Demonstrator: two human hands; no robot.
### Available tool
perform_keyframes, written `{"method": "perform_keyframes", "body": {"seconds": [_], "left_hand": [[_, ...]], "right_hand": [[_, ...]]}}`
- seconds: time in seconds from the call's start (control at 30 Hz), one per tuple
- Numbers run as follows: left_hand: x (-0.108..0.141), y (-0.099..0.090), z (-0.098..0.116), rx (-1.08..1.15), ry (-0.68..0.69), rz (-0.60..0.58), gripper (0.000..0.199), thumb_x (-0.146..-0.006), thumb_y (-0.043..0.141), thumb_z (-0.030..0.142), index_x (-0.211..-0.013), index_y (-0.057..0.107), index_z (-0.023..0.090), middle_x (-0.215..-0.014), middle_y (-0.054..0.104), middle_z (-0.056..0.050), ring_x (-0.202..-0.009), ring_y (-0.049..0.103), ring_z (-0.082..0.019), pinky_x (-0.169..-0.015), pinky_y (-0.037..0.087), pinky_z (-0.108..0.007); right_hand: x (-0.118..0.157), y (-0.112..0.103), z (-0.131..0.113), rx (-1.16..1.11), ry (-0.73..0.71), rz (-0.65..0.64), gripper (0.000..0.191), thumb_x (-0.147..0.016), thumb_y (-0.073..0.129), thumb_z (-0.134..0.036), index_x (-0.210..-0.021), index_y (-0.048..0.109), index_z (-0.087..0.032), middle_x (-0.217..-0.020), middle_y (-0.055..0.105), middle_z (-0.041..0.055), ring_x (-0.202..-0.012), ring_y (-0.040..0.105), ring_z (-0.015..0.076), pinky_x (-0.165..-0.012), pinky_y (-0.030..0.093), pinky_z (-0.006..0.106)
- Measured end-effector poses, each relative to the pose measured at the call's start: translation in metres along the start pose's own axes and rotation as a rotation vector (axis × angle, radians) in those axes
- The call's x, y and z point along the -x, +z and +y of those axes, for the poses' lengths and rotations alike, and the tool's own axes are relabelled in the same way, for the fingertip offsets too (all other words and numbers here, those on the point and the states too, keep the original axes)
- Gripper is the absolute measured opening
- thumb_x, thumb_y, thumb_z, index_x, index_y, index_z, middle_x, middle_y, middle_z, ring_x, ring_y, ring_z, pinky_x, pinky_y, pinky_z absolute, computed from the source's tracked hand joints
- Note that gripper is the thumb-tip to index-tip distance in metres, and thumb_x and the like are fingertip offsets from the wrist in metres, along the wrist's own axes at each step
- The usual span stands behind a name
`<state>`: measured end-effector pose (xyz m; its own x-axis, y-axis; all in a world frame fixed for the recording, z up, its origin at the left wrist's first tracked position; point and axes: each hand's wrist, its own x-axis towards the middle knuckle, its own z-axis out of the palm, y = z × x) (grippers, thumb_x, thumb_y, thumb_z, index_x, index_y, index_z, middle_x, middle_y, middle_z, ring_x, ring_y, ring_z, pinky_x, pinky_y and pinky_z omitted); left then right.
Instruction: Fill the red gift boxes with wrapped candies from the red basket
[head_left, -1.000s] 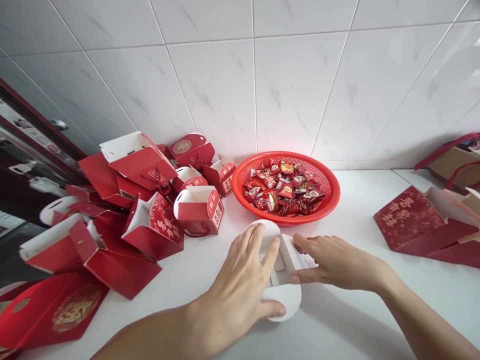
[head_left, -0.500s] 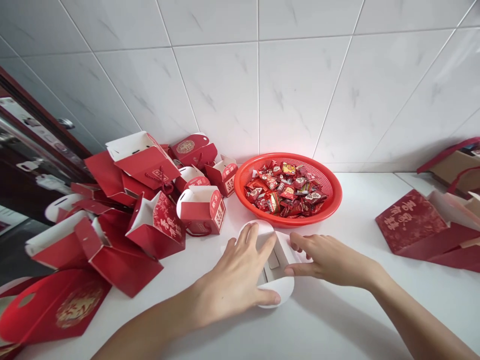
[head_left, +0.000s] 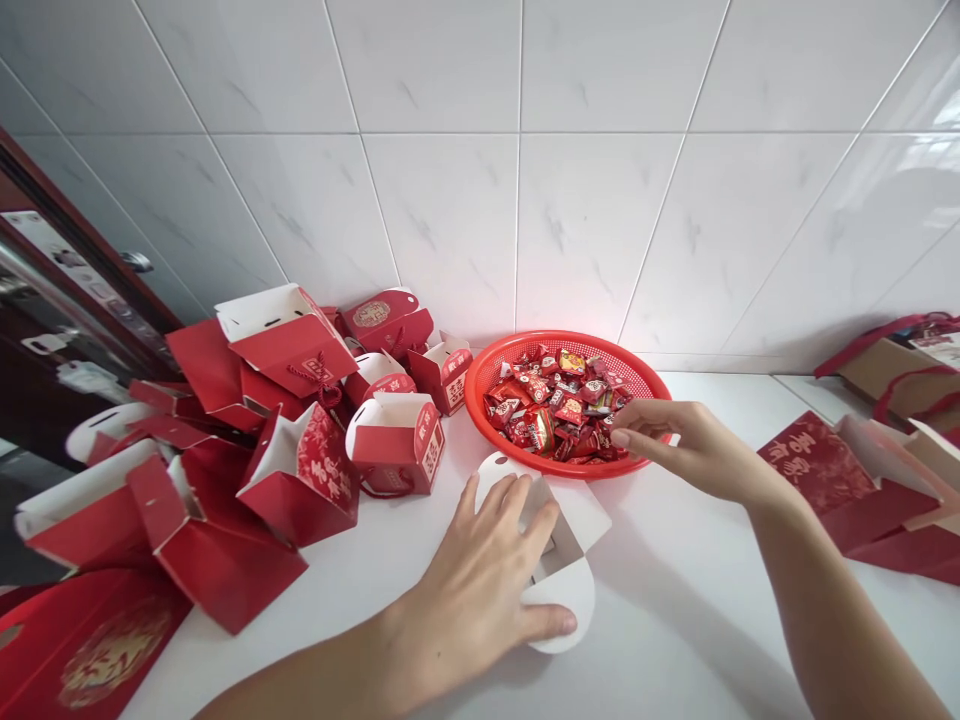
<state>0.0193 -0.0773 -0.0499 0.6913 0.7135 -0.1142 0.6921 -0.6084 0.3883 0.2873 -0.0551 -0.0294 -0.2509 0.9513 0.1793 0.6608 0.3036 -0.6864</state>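
A small open paper gift box (head_left: 566, 590), white inside with rounded flaps, stands in front of me on the white counter. My left hand (head_left: 491, 560) lies across it with spread fingers, the thumb on the near flap and fingertips by the far one, holding it in place. Most of the box's left side is hidden under that hand. Above the right rim of a red plastic basket (head_left: 487, 435) hovers my right hand (head_left: 694, 450), fingers loosely curled and the thumb apart from them. No item shows in it. Wrapped candies (head_left: 555, 395) in mostly red wrappers fill the basket.
Several red gift boxes (head_left: 397, 445) are piled at the left, some open and some closed. On the right lie a red paper bag (head_left: 832, 470) and a brown carton (head_left: 892, 370). White tiles (head_left: 450, 220) line the back wall.
My right hand has left the box's right flap and moved up to the basket's right edge. That flap now lies folded outward. My left hand stays on the box. The view has tilted slightly up.
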Motion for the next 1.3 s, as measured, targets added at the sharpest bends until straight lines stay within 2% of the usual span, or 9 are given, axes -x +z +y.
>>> {"method": "perform_keyframes", "body": {"seconds": [0.27,0.43,0.53,0.63,0.7,0.77,0.97,1.13,1.3], "left_hand": [[-0.001,-0.017,-0.013,0.056,0.143,0.257,0.037,-0.103,0.053,0.046,-0.125,0.072,0.024,-0.137,0.068,-0.01,-0.123,0.064,-0.03,-0.105,0.052,-0.044],[-0.047,-0.049,-0.042,0.198,0.059,0.46,0.032,-0.101,0.05,0.033,-0.111,0.079,0.022,-0.119,0.078,-0.006,-0.109,0.071,-0.025,-0.097,0.054,-0.034],[-0.094,-0.065,-0.065,0.142,-0.073,0.351,0.033,-0.097,0.051,0.021,-0.112,0.08,0.02,-0.117,0.079,-0.007,-0.112,0.07,-0.028,-0.1,0.052,-0.036],[-0.141,-0.069,-0.084,0.117,-0.173,0.17,0.027,-0.091,0.059,0.011,-0.104,0.081,0.018,-0.102,0.079,-0.009,-0.106,0.071,-0.03,-0.097,0.053,-0.039],[-0.167,-0.065,-0.093,0.115,-0.215,0.083,0.014,-0.092,0.068,0.018,-0.1,0.079,0.016,-0.098,0.077,-0.009,-0.098,0.072,-0.029,-0.093,0.057,-0.042],[-0.188,-0.059,-0.098,0.12,-0.253,0.033,0.027,-0.098,0.069,0.033,-0.121,0.069,0.017,-0.122,0.071,-0.01,-0.107,0.069,-0.024,-0.094,0.059,-0.044],[-0.215,-0.048,-0.113,0.205,-0.269,0.032,0.034,-0.102,0.065,0.037,-0.13,0.064,0.02,-0.134,0.065,-0.011,-0.114,0.067,-0.025,-0.095,0.059,-0.045],[-0.213,-0.044,-0.124,0.371,-0.215,0.15,0.043,-0.058,0.091,0.011,-0.098,0.077,0.02,-0.099,0.075,-0.002,-0.097,0.07,-0.027,-0.088,0.057,-0.036],[-0.211,-0.043,-0.125,0.61,-0.127,0.338,0.036,-0.052,0.086,0.014,-0.086,0.078,0.02,-0.092,0.077,-0.001,-0.099,0.068,-0.027,-0.094,0.052,-0.036]], "right_hand": [[-0.061,0.023,0.037,0.215,0.03,0.0,0.017,-0.093,0.058,-0.034,-0.089,0.068,-0.02,-0.093,0.077,0.0075,-0.085,0.071,0.0238,-0.08,0.054,0.037],[-0.076,0.041,0.044,0.299,0.03,-0.069,0.014,-0.093,0.062,-0.025,-0.102,0.071,-0.02,-0.102,0.078,0.0095,-0.096,0.071,0.0263,-0.085,0.051,0.036],[-0.079,0.048,0.046,0.333,0.056,-0.089,0.017,-0.091,0.061,-0.019,-0.105,0.072,-0.018,-0.104,0.078,0.0118,-0.099,0.072,0.029,-0.088,0.052,0.039],[-0.077,0.051,0.044,0.331,0.043,-0.096,0.04,-0.091,0.064,-0.02,-0.131,0.067,-0.017,-0.133,0.071,0.0172,-0.124,0.066,0.0337,-0.102,0.05,0.045],[-0.075,0.051,0.041,0.315,0.007,-0.117,0.062,-0.09,0.066,-0.019,-0.15,0.054,-0.022,-0.158,0.054,0.0155,-0.144,0.052,0.0331,-0.113,0.045,0.047],[-0.073,0.05,0.039,0.291,-0.04,-0.183,0.071,-0.088,0.064,-0.015,-0.156,0.049,-0.028,-0.167,0.044,0.011,-0.152,0.043,0.0322,-0.118,0.04,0.048],[-0.072,0.045,0.033,0.137,-0.1,-0.363,0.053,-0.083,0.059,-0.008,-0.132,0.067,-0.024,-0.122,0.077,0.0054,-0.111,0.071,0.0258,-0.1,0.054,0.04],[-0.073,0.045,0.031,0.057,-0.077,-0.382,0.03,-0.084,0.068,-0.013,-0.113,0.068,-0.023,-0.099,0.078,0.0014,-0.092,0.072,0.0219,-0.088,0.056,0.035],[-0.075,0.049,0.036,0.112,-0.046,-0.255,0.06,-0.084,0.076,-0.022,-0.141,0.059,-0.025,-0.136,0.067,0.0111,-0.122,0.064,0.0302,-0.104,0.05,0.045]]}}
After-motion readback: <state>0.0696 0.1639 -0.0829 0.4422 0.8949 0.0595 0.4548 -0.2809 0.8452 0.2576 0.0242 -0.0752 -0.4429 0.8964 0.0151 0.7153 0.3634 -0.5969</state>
